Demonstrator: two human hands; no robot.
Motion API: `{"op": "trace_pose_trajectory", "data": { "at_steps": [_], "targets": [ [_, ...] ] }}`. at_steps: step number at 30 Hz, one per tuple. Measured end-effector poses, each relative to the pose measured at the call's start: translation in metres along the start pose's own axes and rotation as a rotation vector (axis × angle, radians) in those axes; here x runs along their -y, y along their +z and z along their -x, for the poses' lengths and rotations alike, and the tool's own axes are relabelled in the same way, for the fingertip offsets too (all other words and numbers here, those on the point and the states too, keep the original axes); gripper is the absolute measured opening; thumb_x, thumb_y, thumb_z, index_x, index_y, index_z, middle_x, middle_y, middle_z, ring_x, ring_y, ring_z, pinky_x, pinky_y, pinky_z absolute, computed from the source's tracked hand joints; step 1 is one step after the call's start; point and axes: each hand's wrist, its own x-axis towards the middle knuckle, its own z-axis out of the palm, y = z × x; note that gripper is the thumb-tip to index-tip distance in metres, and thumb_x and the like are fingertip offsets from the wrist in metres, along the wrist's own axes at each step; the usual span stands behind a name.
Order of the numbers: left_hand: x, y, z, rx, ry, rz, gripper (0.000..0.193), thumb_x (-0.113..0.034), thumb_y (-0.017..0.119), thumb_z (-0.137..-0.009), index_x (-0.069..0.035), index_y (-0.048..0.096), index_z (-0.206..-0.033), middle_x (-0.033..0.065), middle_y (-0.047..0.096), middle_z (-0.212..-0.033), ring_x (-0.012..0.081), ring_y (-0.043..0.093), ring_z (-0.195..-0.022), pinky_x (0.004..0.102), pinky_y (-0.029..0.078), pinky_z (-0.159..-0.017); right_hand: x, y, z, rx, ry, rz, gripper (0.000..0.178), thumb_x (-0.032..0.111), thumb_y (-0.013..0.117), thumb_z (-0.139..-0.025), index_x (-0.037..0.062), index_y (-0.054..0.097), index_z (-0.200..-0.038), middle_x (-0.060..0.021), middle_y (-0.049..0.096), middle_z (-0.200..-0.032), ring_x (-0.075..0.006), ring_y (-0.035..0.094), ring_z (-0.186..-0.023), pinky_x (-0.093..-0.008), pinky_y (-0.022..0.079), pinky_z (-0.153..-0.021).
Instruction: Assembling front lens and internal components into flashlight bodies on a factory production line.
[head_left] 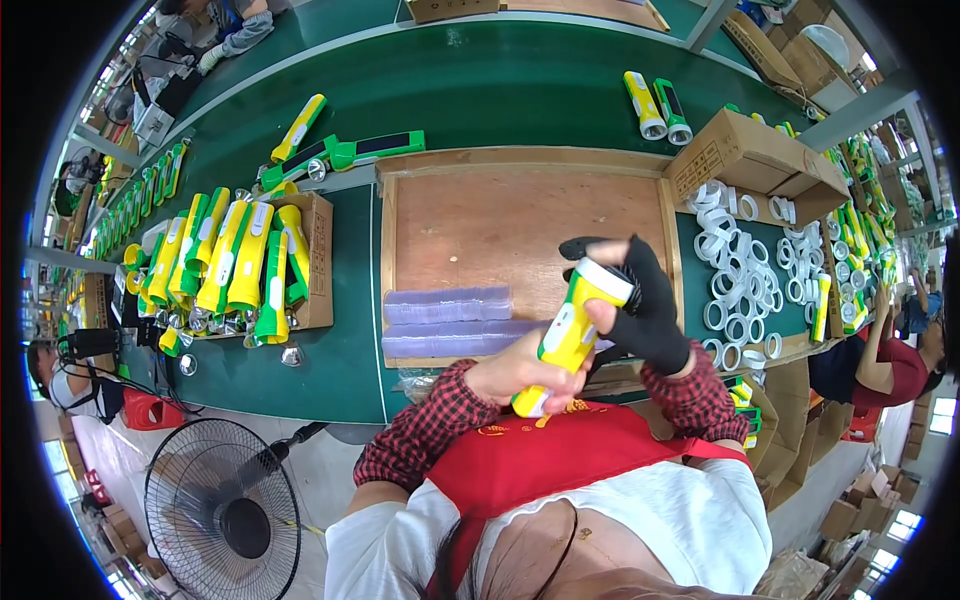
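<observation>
In front of my chest, a yellow and green flashlight (568,338) is held tilted, its white-ringed head pointing up and to the right. My left hand (512,372), bare, is wrapped round the lower body of the flashlight. A black glove with cut-off fingertips covers my right hand (652,312), which grips the head end at the white ring (606,281). Part of the right fingers is hidden behind the flashlight. Just beyond my left hand, rows of stacked clear purplish discs (448,306) lie on a wooden board (520,215) with a raised rim.
A carton (318,262) full of flashlights stands at left, with loose reflectors beside it. Many white rings (735,285) lie at right below an open carton (750,155). More flashlights (645,105) lie on the green table (520,90). A fan (225,510) stands lower left; other people sit nearby.
</observation>
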Motion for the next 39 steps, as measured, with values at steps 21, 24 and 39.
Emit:
{"op": "trace_pose_trajectory", "data": {
  "at_steps": [21,24,39],
  "targets": [
    [-0.011,0.012,-0.014,-0.863,0.561,-1.366,0.039,-0.019,0.073,-0.077,0.001,0.052,-0.103,0.0214,0.064,-0.088,0.0396,0.065,-0.076,0.0432,0.052,-0.067,0.018,-0.010,-0.027,0.006,-0.161,0.440,0.038,0.013,0.074,-0.077,0.0026,0.061,-0.111,-0.0088,0.058,-0.097,-0.0184,0.061,-0.082,-0.0278,0.048,-0.070],
    [-0.012,0.021,-0.010,-0.434,0.265,-0.723,0.034,-0.017,0.072,-0.080,-0.001,0.052,-0.103,0.0121,0.064,-0.081,0.0237,0.066,-0.067,0.0310,0.052,-0.060,0.012,-0.012,-0.026,0.113,-0.249,0.261,0.030,0.013,0.074,-0.076,0.0037,0.063,-0.103,-0.0108,0.058,-0.097,-0.0208,0.060,-0.084,-0.0299,0.047,-0.071],
    [-0.037,-0.005,-0.013,-0.247,0.070,-0.546,0.033,-0.025,0.069,-0.085,-0.001,0.052,-0.102,0.0100,0.063,-0.071,0.0213,0.063,-0.054,0.0323,0.052,-0.049,0.003,-0.031,-0.031,0.210,0.045,0.304,0.043,0.042,0.059,-0.092,0.0062,0.055,-0.116,-0.0130,0.061,-0.099,-0.0257,0.065,-0.087,-0.0334,0.050,-0.075]
  ]
}}
